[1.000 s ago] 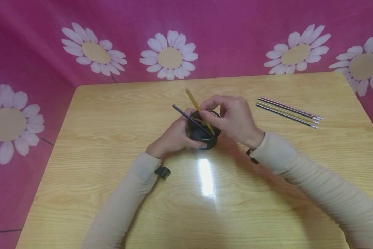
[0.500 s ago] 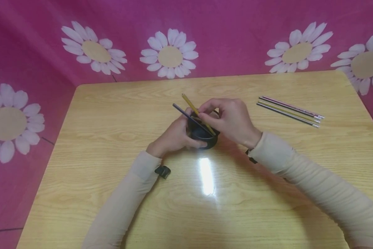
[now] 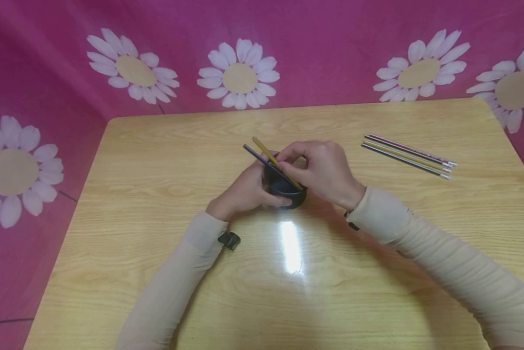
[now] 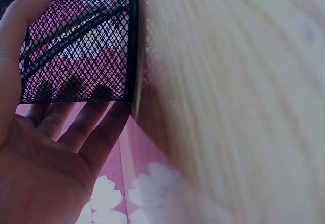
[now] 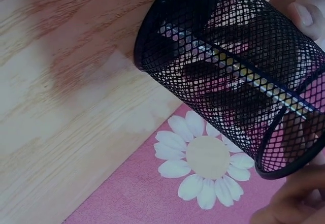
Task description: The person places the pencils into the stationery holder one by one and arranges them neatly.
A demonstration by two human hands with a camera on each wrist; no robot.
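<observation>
A black mesh pencil cup (image 3: 293,199) stands on the table, and my left hand (image 3: 246,190) grips it from the left, thumb on the near side. In the left wrist view, the left hand's fingers (image 4: 96,127) support the mesh wall (image 4: 96,56). My right hand (image 3: 329,171) pinches a yellow pencil (image 3: 262,147) between thumb and forefinger over the cup's mouth. The pencil's lower part is inside the cup, and its upper end leans out to the far left. Beside it a dark pencil (image 3: 253,153) leans the same way. Through the mesh in the right wrist view, the pencil's lower end (image 5: 203,50) shows.
Several more pencils (image 3: 408,156), striped and eraser-tipped, lie side by side at the right of the wooden table (image 3: 157,146). A pink curtain (image 3: 323,58) with white flowers borders the far and left edges.
The right hand has lowered the yellow pencil deeper into the cup and tilted it leftward, closer to the dark pencil. My left hand keeps its hold on the cup.
</observation>
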